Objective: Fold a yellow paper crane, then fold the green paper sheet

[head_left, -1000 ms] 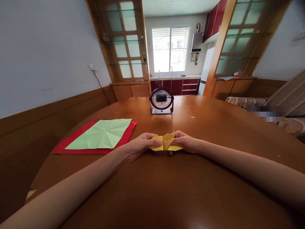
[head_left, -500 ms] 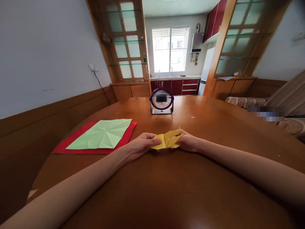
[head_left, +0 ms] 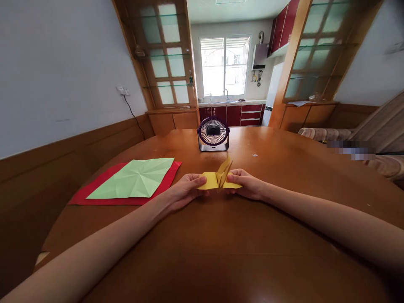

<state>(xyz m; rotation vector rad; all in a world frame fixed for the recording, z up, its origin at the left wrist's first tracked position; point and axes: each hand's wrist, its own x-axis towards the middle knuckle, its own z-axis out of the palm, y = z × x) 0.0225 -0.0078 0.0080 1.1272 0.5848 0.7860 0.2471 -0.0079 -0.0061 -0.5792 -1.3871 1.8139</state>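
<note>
Just below frame centre, the left hand point(head_left: 186, 191) and right hand point(head_left: 248, 185) pinch opposite ends of folded yellow paper point(head_left: 210, 181). At left, green paper point(head_left: 134, 181) overlies red paper point(head_left: 169, 176).

Beyond yellow paper point(head_left: 210, 181): upright fan point(head_left: 213, 132) blocks straight reach forward.
Right of fan: open bench point(head_left: 277, 155), room to pass.
Left: green sheet point(head_left: 135, 179) over red sheet point(head_left: 166, 180), low enough to pass above.
Between left forearm point(head_left: 120, 235) and right forearm point(head_left: 315, 213): wide free bench.
</note>
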